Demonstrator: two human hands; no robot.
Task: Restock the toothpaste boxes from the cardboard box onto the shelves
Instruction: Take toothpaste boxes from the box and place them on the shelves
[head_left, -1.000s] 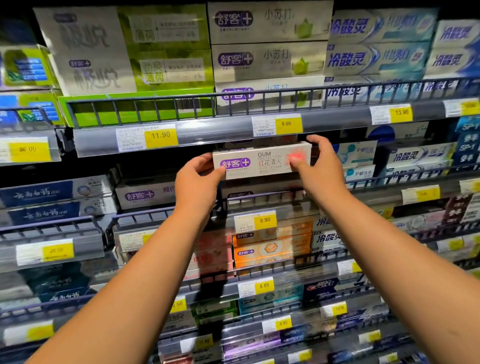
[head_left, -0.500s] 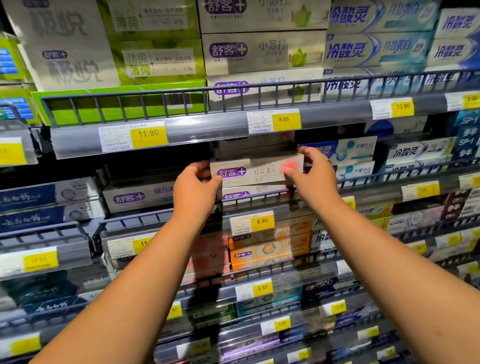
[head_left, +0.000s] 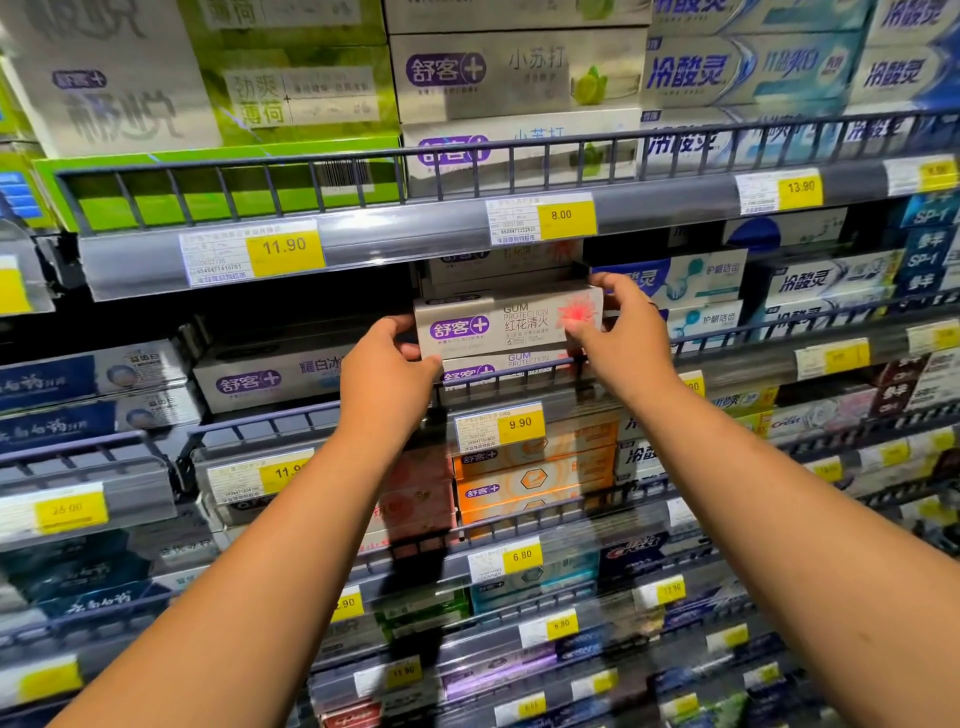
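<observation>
The left hand (head_left: 387, 374) is gripping the left end of the box (head_left: 498, 325) and the right hand (head_left: 621, 332) is gripping its right end, fingers curled round it. The box is lying level atop a second box (head_left: 498, 365), just behind the rail (head_left: 514, 384).

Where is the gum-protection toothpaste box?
Head view, centre: toothpaste box held between left hand and right hand, over a matching box, above the 9.90 tag.
</observation>
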